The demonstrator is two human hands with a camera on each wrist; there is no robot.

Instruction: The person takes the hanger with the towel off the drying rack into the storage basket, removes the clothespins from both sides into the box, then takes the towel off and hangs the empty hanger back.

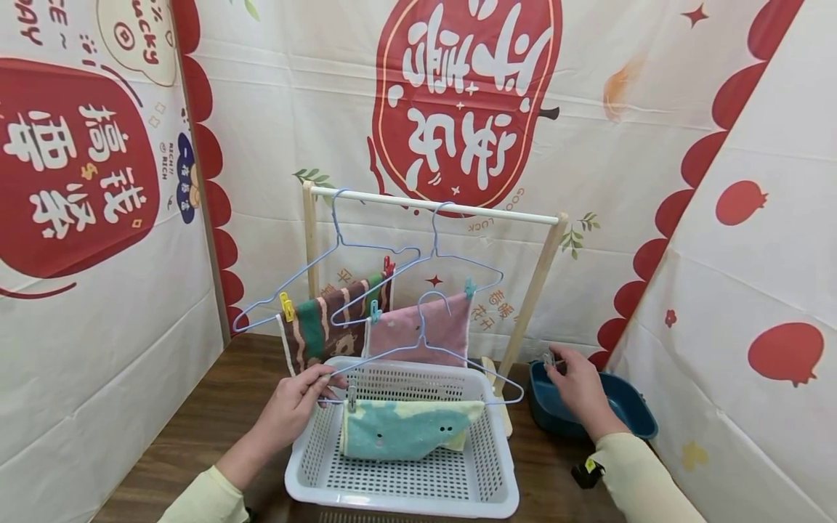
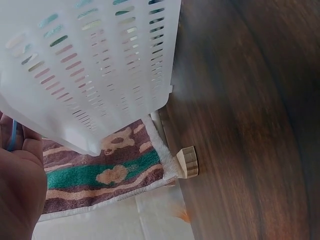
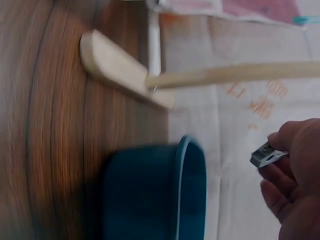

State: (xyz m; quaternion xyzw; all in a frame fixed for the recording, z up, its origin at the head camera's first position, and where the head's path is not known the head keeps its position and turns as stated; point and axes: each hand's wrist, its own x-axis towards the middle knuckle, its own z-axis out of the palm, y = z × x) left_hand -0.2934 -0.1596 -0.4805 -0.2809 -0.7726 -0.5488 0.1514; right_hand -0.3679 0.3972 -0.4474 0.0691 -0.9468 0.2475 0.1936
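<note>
In the middle of the head view, the brown towel (image 1: 330,330) and the pink towel (image 1: 434,327) already hang clipped below the rack (image 1: 497,213). The green towel (image 1: 405,434), lower centre over the basket (image 1: 402,503), has one clip (image 1: 352,399) at its left; its right end seems left to fasten. The left hand (image 1: 290,407), reaching forward, pinches its hanger (image 1: 421,330); the right hand (image 1: 580,388), at right near the basin (image 1: 631,410), pinches a grey clip (image 3: 265,156).

"What shades do you see?"

"The front towel (image 1: 408,437) is teal and pale yellow, the pink towel (image 1: 395,333) has a small dark motif, the striped towel (image 1: 340,323) is brown, green and peach."

"And the pegs (image 1: 286,307)?"

"2 are grey, 2 turquoise, 1 yellow, 1 red; all 3 hangers (image 1: 421,338) are periwinkle blue."

"The basket (image 1: 400,503) and tub (image 3: 142,192)?"

"White, and dark teal-blue; the bench (image 1: 196,414) is wood-grained brown."
</note>
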